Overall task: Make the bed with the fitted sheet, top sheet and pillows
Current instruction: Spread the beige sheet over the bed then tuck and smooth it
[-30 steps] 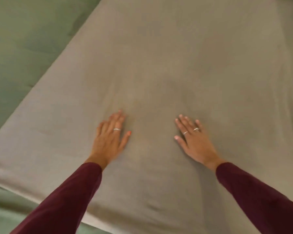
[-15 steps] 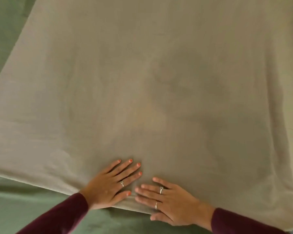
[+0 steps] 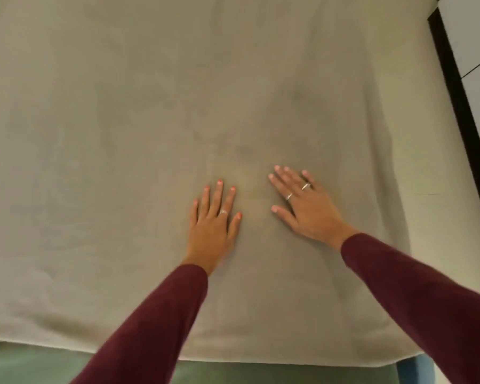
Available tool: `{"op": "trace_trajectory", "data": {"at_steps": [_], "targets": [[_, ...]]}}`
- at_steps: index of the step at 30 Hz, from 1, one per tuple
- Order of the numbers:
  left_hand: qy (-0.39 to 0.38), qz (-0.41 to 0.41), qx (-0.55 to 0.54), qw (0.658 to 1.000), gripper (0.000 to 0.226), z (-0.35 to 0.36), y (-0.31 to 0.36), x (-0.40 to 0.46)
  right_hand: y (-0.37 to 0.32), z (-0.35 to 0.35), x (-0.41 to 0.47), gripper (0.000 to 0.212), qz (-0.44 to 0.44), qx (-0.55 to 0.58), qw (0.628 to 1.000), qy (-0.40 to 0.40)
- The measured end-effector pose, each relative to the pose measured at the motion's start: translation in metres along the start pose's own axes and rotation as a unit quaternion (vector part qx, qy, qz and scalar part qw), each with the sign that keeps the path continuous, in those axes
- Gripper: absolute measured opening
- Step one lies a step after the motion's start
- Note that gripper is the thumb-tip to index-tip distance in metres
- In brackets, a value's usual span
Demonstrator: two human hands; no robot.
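A beige top sheet [image 3: 122, 134] lies spread flat across the bed and fills most of the view. Its near hem runs along the bottom, over a green fitted sheet [image 3: 25, 364]. My left hand [image 3: 214, 220] rests palm down on the beige sheet near the middle, fingers straight. My right hand [image 3: 305, 206] lies flat beside it a little farther right, fingers spread. Neither hand holds any cloth. Faint creases run up the sheet beyond my hands. No pillows are in view.
A black bed frame edge [image 3: 455, 106] runs down the right side, with a white tiled floor [image 3: 477, 51] beyond it. A blue object [image 3: 413, 370] peeks out at the bottom right under the sheet's corner.
Both hands have slid from the sheet's near hem, where they lay close together, forward to the middle of the sheet and slightly apart.
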State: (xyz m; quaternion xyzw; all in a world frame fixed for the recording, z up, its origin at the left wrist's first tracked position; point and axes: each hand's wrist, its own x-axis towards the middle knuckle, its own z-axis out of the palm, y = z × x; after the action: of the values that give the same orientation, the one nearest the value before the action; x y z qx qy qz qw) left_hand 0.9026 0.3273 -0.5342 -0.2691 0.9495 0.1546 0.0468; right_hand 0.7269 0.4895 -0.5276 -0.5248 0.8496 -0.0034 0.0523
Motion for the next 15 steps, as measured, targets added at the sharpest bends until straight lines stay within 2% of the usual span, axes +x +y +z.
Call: {"op": "trace_trajectory", "data": {"at_steps": [3, 6, 9, 15], "targets": [[0.018, -0.036, 0.004, 0.999, 0.058, 0.017, 0.03, -0.042, -0.021, 0.007, -0.049, 0.064, -0.057, 0.043, 0.997, -0.006], [-0.002, -0.008, 0.019, 1.0, 0.059, 0.024, 0.04, -0.076, -0.032, 0.009, -0.094, 0.063, -0.098, 0.07, 0.993, -0.019], [-0.026, 0.025, 0.043, 0.998, 0.059, 0.028, 0.042, -0.09, -0.036, 0.011, -0.122, 0.063, -0.11, 0.07, 0.991, -0.039], [-0.028, 0.017, 0.052, 0.998, 0.06, 0.029, 0.046, -0.088, -0.037, 0.013, -0.131, 0.06, -0.106, 0.092, 0.989, -0.041]]}}
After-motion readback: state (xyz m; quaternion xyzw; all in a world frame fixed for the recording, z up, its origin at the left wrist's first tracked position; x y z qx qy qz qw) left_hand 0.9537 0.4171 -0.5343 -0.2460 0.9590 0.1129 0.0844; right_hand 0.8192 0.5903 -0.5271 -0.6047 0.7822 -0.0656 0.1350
